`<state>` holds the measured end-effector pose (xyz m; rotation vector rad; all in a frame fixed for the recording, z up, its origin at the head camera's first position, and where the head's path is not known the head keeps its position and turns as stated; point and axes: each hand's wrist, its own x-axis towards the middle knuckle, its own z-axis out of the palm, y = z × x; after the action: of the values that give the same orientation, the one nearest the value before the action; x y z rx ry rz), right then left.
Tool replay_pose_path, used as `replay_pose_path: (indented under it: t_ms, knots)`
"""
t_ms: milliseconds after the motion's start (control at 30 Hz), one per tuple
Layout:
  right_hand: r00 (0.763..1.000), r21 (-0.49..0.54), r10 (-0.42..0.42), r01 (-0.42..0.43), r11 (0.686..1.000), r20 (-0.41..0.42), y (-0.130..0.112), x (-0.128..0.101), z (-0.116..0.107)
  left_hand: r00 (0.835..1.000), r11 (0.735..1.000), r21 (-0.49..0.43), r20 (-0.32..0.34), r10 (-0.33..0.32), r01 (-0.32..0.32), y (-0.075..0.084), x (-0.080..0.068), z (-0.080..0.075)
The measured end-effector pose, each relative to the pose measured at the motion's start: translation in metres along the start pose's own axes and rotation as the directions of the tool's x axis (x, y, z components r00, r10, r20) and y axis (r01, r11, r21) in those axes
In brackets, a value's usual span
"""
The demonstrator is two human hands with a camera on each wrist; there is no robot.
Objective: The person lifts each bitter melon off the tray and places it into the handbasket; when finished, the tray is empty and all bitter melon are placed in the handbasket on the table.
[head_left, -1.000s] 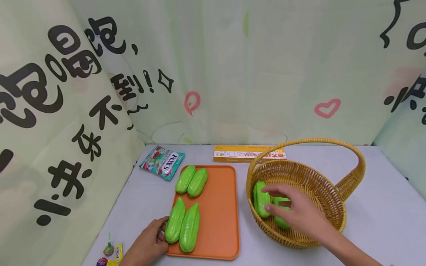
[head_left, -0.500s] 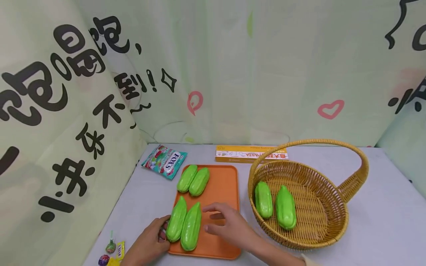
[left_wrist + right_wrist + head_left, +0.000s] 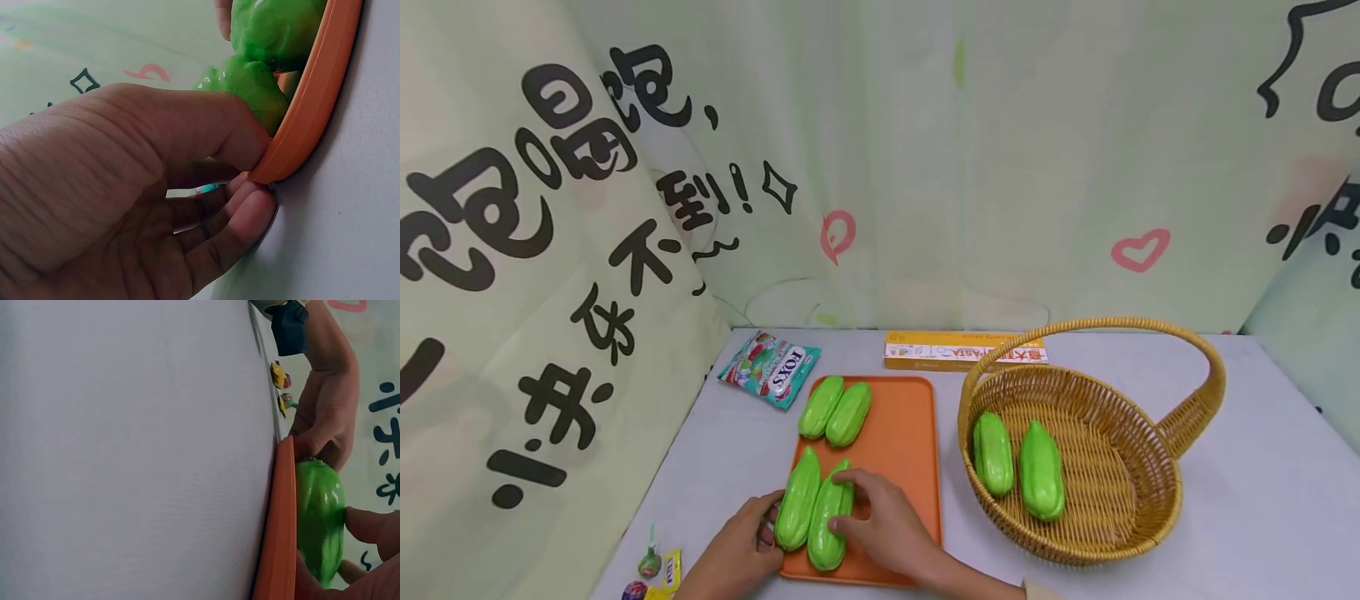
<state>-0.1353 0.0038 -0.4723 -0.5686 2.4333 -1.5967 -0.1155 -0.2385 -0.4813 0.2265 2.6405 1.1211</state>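
Note:
An orange tray (image 3: 898,433) lies on the grey table with two pairs of green gourds on it. My left hand (image 3: 760,529) grips the tray's near left rim, thumb on top and fingers underneath (image 3: 247,178). My right hand (image 3: 850,504) curls over the near right gourd (image 3: 820,542), with the forefinger at its top and the thumb on its side. The near left gourd (image 3: 796,500) lies against it. In the right wrist view the held gourd (image 3: 319,519) sits just inside the tray rim (image 3: 282,519), with the left hand (image 3: 325,425) beyond. The far pair (image 3: 835,408) lies untouched.
A wicker basket (image 3: 1150,467) with a tall handle stands right of the tray and holds two more gourds (image 3: 992,454) (image 3: 1041,471). A candy bag (image 3: 769,371) and a yellow box (image 3: 962,350) lie at the back. Loose sweets (image 3: 651,571) sit at the near left corner. Printed curtains close in the table.
My right hand left the basket, crossed left over the tray and now grips the near right gourd. The left hand has stayed on the tray's rim.

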Motion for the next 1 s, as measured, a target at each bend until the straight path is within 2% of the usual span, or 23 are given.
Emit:
replay_pose_path:
  t_ms: [400, 633, 767, 867, 1000]
  knots:
    - [0.996, 0.148, 0.091, -0.091, 0.985, 0.011, -0.001, 0.003, 0.003, 1.0, 1.0, -0.014, 0.028, -0.011, 0.011, -0.004, 0.001, -0.004]
    - [0.992, 0.272, 0.126, -0.127, 0.954, 0.022, -0.002, -0.001, 0.002, 0.999, 0.999, -0.04, 0.037, 0.004, -0.002, -0.007, 0.002, -0.001]
    - [0.987, 0.3, 0.152, -0.161, 0.94, 0.053, -0.006, -0.009, -0.01, 0.999, 0.999, -0.03, 0.047, -0.012, 0.014, -0.009, 0.002, 0.0]
    - [0.984, 0.365, 0.154, -0.177, 0.914, 0.091, -0.011, -0.018, -0.026, 0.999, 0.999, -0.03, 0.043, -0.01, 0.012, -0.009, 0.003, 0.0]
    - [0.981, 0.502, 0.14, -0.188, 0.844, 0.132, -0.02, -0.035, -0.052, 0.999, 1.0, -0.027, 0.033, -0.007, 0.008, -0.008, 0.004, 0.0]
